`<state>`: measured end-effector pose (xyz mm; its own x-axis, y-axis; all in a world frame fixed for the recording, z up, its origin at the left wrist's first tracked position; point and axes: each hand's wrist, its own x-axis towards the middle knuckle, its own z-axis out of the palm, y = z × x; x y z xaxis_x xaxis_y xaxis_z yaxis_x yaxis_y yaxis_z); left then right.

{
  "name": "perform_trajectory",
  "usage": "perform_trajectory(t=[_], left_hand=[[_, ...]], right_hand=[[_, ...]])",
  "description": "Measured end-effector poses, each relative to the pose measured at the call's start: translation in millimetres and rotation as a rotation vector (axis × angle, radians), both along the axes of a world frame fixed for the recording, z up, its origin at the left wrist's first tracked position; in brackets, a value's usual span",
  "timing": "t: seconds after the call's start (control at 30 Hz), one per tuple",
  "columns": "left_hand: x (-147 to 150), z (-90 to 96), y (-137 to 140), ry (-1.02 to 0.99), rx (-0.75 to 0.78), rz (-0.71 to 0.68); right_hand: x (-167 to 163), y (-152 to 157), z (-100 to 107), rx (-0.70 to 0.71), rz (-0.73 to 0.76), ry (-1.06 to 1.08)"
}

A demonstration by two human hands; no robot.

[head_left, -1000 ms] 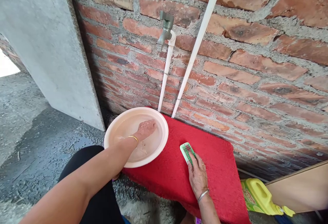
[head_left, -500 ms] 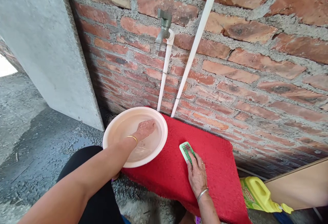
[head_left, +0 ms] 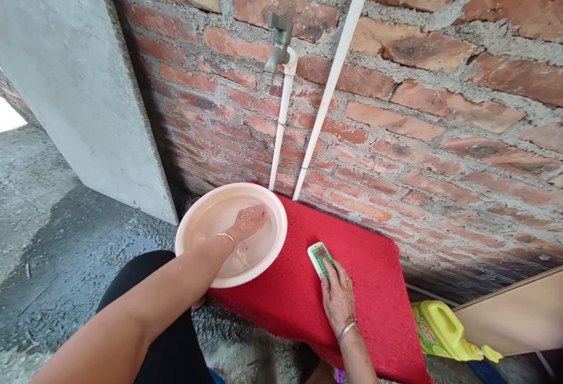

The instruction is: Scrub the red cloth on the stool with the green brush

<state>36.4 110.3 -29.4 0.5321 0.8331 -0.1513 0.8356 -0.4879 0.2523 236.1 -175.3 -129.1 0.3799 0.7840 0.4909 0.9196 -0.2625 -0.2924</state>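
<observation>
Pale basin (head_left: 232, 282), water inside, at left end of red cloth (head_left: 373, 267). Left hand (head_left: 250, 220) in basin; cannot tell if gripping anything. 1 green brush (head_left: 317, 257) on cloth, right hand (head_left: 339, 302) clamped on its near end. Far right: 1 yellow jug (head_left: 442, 326).

Rough brick wall (head_left: 440, 105); upright grey slab (head_left: 88, 79) left; wet concrete floor (head_left: 65, 249).

A red-covered bench (head_left: 369, 296) bears a basin (head_left: 277, 243) and brush (head_left: 319, 257).
</observation>
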Motion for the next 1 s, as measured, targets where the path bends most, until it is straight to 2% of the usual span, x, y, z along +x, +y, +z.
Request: perform_trajectory(t=[1.0], left_hand=[[0.5,0.0,-1.7,-0.004,-0.047,-0.083]], right_hand=[[-1.3,-0.9,3.4,0.019,0.015,-0.002]])
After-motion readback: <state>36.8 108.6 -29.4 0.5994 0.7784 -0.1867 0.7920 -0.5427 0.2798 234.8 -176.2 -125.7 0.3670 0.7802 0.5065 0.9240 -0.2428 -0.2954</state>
